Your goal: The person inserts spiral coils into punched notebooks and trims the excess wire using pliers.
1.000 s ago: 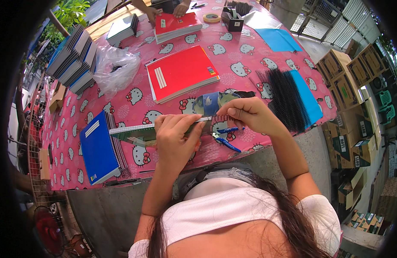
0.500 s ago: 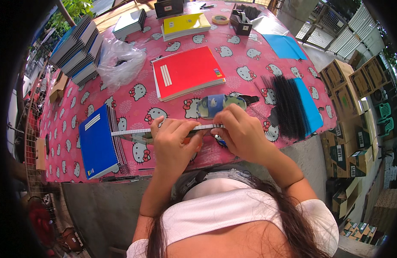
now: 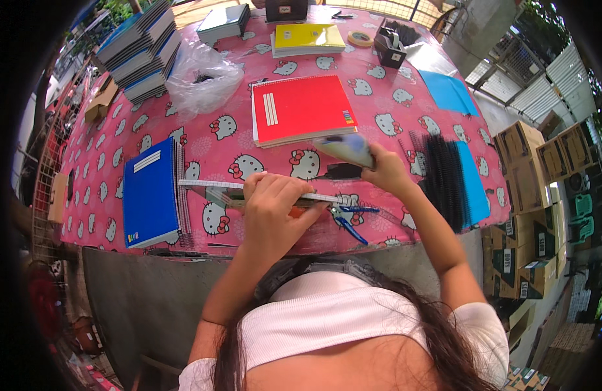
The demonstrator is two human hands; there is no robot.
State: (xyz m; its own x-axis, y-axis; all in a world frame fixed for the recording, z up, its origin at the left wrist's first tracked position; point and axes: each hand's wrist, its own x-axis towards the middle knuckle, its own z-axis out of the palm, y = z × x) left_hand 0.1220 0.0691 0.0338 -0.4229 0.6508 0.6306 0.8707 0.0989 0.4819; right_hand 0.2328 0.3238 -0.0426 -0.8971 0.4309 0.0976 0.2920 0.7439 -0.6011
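My left hand (image 3: pixel 278 205) is closed around a thin notebook-like bundle (image 3: pixel 213 185), whose narrow white edge carries evenly spaced marks. Its body is mostly hidden by my fingers, with some green and orange showing below the edge. My right hand (image 3: pixel 387 171) is closed on one end of a pale, rounded object with a blue patch (image 3: pixel 346 148), lifted just above the tablecloth; motion blur hides its kind. Blue-handled pliers (image 3: pixel 348 225) lie with handles spread at the bundle's right end. A blue spiral notebook (image 3: pixel 151 195) rests left of the bundle.
A red notebook (image 3: pixel 304 109) lies ahead, a yellow one (image 3: pixel 307 39) beyond. Black plastic coils (image 3: pixel 444 182) sit over a blue sheet (image 3: pixel 473 186) at right. Stacked notebooks (image 3: pixel 141 55) and a clear plastic bag (image 3: pixel 203 78) stand far left. A tape dispenser (image 3: pixel 390 47) is at the back.
My right hand has left the bundle's right end and taken hold of the pale and blue object, raising one end of it. The pliers are now uncovered. My left hand keeps its grip.
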